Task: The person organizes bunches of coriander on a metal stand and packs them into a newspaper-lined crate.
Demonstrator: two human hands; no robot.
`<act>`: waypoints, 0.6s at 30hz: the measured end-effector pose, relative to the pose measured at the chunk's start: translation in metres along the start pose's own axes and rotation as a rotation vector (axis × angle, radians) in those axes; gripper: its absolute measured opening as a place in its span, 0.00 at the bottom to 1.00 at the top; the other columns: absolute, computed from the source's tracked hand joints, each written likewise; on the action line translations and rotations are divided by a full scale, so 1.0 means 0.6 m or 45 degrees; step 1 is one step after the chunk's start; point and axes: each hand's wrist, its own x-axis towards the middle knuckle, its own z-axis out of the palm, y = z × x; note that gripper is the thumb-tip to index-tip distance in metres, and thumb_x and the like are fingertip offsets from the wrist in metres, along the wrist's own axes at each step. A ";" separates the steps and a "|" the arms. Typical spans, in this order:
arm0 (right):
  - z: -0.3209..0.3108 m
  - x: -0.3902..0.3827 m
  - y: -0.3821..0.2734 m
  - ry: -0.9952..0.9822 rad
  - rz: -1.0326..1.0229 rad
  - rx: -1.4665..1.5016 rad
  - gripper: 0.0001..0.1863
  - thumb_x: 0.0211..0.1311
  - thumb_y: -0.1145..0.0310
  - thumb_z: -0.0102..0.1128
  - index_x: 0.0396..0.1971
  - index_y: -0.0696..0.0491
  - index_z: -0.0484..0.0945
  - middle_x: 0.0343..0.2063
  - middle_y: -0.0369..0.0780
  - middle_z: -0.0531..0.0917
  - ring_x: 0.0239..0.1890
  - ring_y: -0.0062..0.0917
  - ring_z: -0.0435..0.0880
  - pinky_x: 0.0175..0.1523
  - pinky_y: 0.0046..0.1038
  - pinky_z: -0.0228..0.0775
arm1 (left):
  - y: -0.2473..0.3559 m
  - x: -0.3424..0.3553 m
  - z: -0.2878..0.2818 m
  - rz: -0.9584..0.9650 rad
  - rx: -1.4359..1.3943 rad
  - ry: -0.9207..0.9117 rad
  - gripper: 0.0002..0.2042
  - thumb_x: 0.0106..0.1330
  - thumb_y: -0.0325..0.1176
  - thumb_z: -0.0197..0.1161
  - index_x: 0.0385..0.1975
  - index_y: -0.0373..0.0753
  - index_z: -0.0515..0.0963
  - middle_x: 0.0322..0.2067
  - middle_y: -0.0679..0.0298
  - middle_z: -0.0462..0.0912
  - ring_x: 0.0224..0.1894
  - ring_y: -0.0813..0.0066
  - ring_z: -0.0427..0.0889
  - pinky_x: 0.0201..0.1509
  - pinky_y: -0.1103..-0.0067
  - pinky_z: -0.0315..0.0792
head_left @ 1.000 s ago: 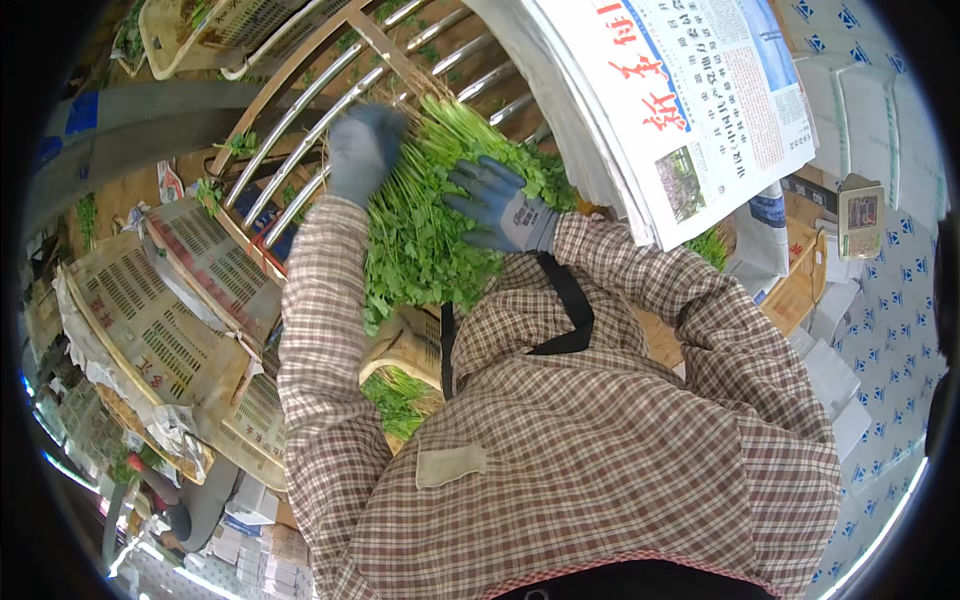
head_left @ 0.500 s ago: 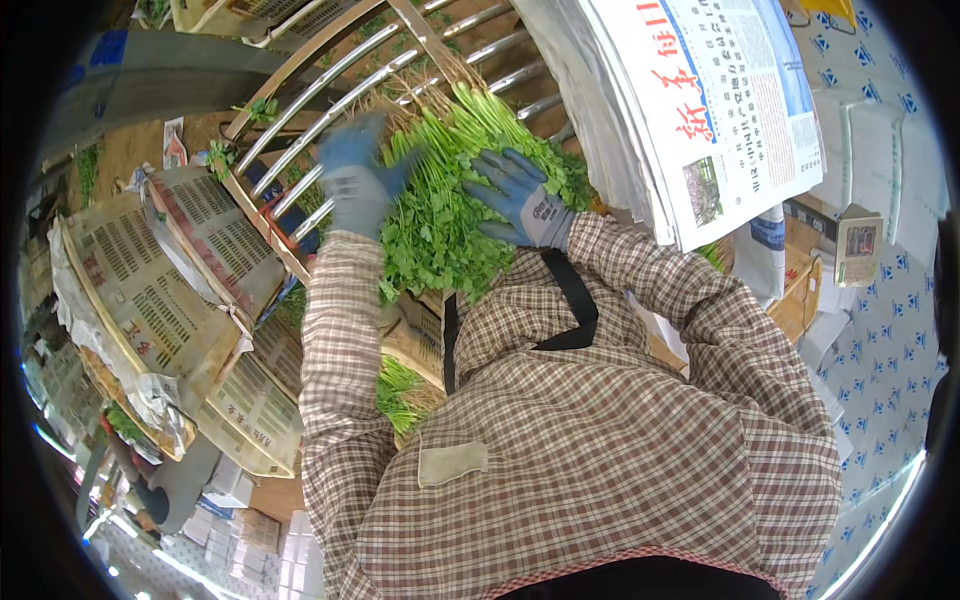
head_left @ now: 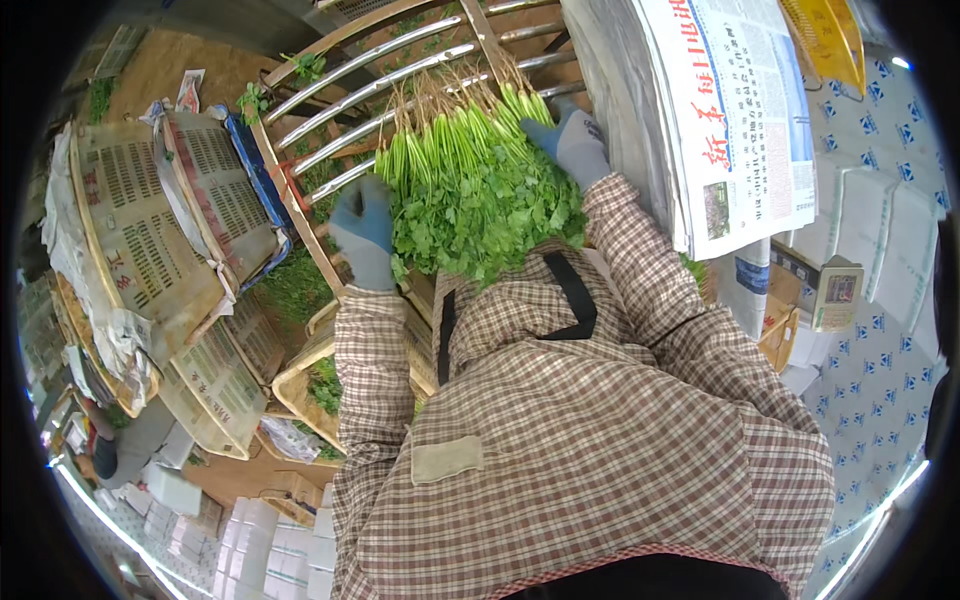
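Note:
A wide layer of leafy green herbs that look like coriander lies on a rack of metal bars. Its pale stems and brown roots point away from me, while the leaves spread toward my checked apron. At the left side of the greens is my left hand, in a blue and grey glove, open with the thumb apart from the fingers. My right hand, gloved the same way, is at the right edge by the stems. Its thumb and fingers are apart, the thumb touching the greens; some fingertips are partly hidden.
A thick stack of newspapers stands close by my right arm. Plastic crates are piled on the left, and another crate with greens is low beside my left forearm. A yellow container shows at the far right.
My right hand has moved from on top of the leaves to the right edge by the stems. My left hand has come down to the left side. The greens look more even, and the view has shifted.

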 end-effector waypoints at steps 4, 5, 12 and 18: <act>0.011 0.010 0.011 -0.046 -0.188 -0.022 0.41 0.50 0.43 0.73 0.55 0.61 0.78 0.51 0.54 0.82 0.56 0.41 0.82 0.62 0.38 0.71 | 0.002 0.007 0.048 0.510 0.663 -0.001 0.14 0.67 0.35 0.62 0.48 0.34 0.82 0.35 0.54 0.87 0.32 0.62 0.86 0.40 0.73 0.81; 0.017 0.037 0.020 -0.160 -0.152 0.002 0.42 0.48 0.43 0.74 0.55 0.62 0.78 0.51 0.54 0.83 0.55 0.41 0.82 0.61 0.37 0.71 | 0.028 0.002 0.085 0.431 0.755 -0.250 0.15 0.66 0.37 0.63 0.49 0.36 0.82 0.42 0.53 0.86 0.43 0.60 0.84 0.52 0.69 0.76; 0.038 0.082 0.017 -0.287 -0.275 -0.133 0.42 0.42 0.44 0.80 0.49 0.66 0.81 0.48 0.54 0.84 0.47 0.42 0.85 0.58 0.34 0.74 | -0.020 0.017 0.193 0.752 1.076 -0.401 0.19 0.69 0.42 0.57 0.56 0.43 0.78 0.63 0.55 0.74 0.70 0.63 0.65 0.79 0.60 0.44; 0.079 0.136 0.074 -0.401 -0.169 0.347 0.32 0.46 0.51 0.78 0.43 0.63 0.85 0.41 0.55 0.86 0.42 0.38 0.87 0.51 0.35 0.77 | -0.064 0.023 0.175 0.844 1.015 -0.356 0.16 0.69 0.40 0.56 0.52 0.42 0.82 0.60 0.58 0.77 0.70 0.64 0.66 0.78 0.60 0.48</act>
